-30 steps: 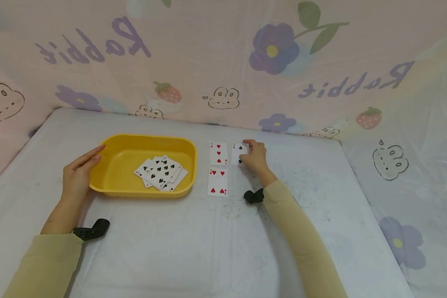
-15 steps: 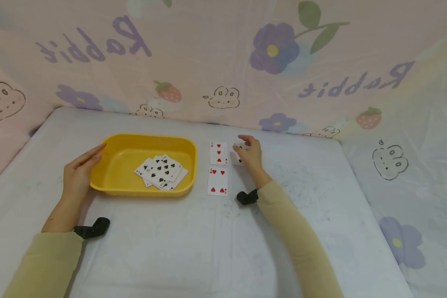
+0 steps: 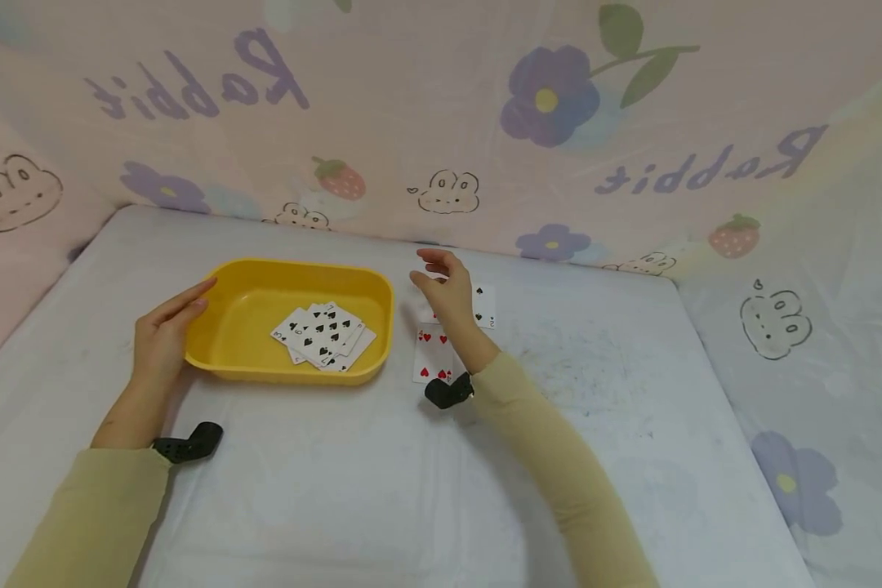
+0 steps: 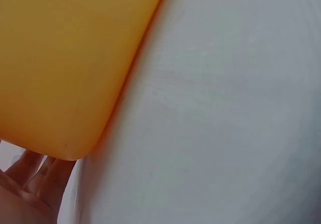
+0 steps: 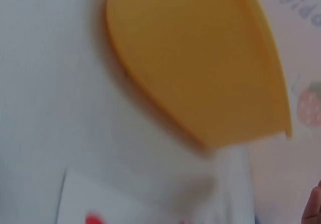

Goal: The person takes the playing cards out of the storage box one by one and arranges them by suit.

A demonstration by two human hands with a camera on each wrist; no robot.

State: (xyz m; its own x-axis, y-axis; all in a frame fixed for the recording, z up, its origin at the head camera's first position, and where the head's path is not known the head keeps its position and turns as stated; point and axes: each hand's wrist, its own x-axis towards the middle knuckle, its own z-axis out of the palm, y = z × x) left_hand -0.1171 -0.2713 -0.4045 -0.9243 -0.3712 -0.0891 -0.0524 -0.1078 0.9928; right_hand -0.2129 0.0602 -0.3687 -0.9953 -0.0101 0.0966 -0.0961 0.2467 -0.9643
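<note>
In the head view my left hand (image 3: 163, 331) holds the left end of a yellow plastic tub (image 3: 294, 376), thumb at the rim. The left wrist view shows fingers (image 4: 47, 184) against the tub's outer wall. Inside the tub lies a loose pile of black-suited playing cards (image 3: 325, 336), a seven of spades on top. My right hand (image 3: 448, 290) hovers above the table, fingers loosely bent with nothing between them. It covers most of a three of hearts. Beside it lie a two of spades (image 3: 486, 306) and a four of hearts (image 3: 432, 349), the latter partly behind the wrist camera.
A white-covered table (image 3: 323, 490) carries the tub and cards. Behind it hangs a pink cloth (image 3: 382, 98) printed with rabbits, flowers and strawberries, continuing down the right side. Each wrist wears a black camera mount (image 3: 191, 443).
My right hand has let go of the two of spades, lifted, and moved left over the three of hearts. My left hand keeps its place at the tub.
</note>
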